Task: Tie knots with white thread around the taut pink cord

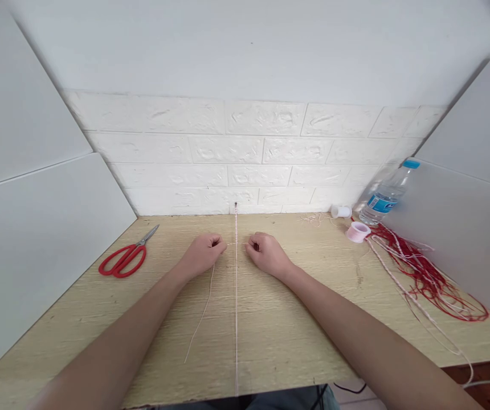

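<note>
Thin thread spans the gap between two closed hands, fingertips tucked from sight

A pale thread runs between the left hand and the right hand, crossing a straight cord near the middle of the tabletop. Both hands are pinched closed on the thread, fingers curled inward, so the exact grip is hidden. From the left hand a loose tail trails down over the wood; where the right-hand end goes cannot be seen. The crossing is too fine to tell whether the thread passes over, under or around the cord.

The cord's upper part looks thicker and braided, reaching a small dark fixing at the foot of the brick-patterned wall; how it is fastened there is too small to read. Its lower end is lost at the near edge, where clothing is cut off by the frame.

Red-handled scissors lie left, blades together. At right, a white spool and a pink spool sit near a blue-capped bottle, its label illegible. Beside them, red cords tangle with pale strands, individual ends hard to follow. One pale braid hangs past the tabletop edge. Both forearms are cropped below.
</note>
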